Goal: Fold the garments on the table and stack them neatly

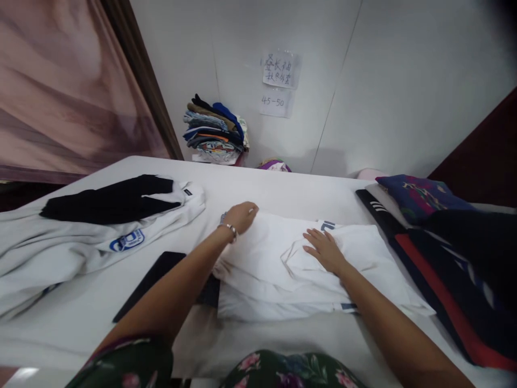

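A white top (258, 253) lies partly folded on the table in front of me, with dark blue lettering showing near its upper edge. My left hand (241, 216), a bracelet at its wrist, is closed at the top's upper left edge, its fingertips pressed together on the cloth. Flat on the folded part rests my right hand (325, 251), fingers spread, just below the lettering. A dark flat item (149, 280) sits to the left, partly covered by my left forearm.
On the white table (283, 191), a black and white garment (117, 202) spreads out at the left. Folded dark clothes (452, 258) are piled at the right. A tall clothes stack (216, 132) stands beyond the far edge, near paper notes (278, 83) on the wall.
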A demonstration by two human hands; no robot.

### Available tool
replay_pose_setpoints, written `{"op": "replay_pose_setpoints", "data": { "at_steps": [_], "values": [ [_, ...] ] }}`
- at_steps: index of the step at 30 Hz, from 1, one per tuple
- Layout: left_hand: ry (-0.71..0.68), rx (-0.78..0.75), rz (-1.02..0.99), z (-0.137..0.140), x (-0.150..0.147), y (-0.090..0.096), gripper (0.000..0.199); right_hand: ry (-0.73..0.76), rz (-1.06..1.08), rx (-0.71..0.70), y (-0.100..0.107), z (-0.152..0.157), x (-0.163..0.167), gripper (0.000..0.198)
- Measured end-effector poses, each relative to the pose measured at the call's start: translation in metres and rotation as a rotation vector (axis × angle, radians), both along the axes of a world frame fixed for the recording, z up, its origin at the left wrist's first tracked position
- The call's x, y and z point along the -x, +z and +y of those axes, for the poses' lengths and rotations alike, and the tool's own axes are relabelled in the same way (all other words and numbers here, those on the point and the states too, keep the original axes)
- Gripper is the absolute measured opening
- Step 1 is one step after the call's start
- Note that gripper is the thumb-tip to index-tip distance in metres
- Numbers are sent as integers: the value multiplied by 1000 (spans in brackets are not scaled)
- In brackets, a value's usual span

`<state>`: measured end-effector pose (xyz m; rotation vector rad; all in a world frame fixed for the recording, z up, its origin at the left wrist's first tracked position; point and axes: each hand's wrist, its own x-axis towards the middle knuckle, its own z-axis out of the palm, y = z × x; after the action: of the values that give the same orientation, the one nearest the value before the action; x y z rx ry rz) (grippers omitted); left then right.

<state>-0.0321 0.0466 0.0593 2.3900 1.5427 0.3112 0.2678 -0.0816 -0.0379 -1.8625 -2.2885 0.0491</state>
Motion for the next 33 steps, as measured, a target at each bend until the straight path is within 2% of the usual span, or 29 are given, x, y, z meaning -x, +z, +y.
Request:
{"op": "replay_pose_setpoints", "data": {
  "at_steps": [3,5,11,16,20,25,30,33],
  "values": [
    [99,101,144,44,15,-9,39,-5,19,-11,-1,0,0,54],
    [125,169,195,59,23,-20,36,-8,31,-16,-2,0,-1,53],
    [103,209,271,69,40,-35,43,-5,56,-23,-3,1,-3,50],
    [90,216,299,73,45,-45,39,-16,102,0,-4,3,-2,52],
    [106,193,323,68,40,-44,39,-18,104,6,-3,3,0,52],
    [77,34,289,40,38,-33,56,-18,90,4,-1,3,0,51],
    [-125,43,247,4,38,-54,53,-10,68,-5,-1,3,1,50],
    [-121,87,223,-2,36,-62,52,-38,52,51,6,3,4,49]
  ]
}}
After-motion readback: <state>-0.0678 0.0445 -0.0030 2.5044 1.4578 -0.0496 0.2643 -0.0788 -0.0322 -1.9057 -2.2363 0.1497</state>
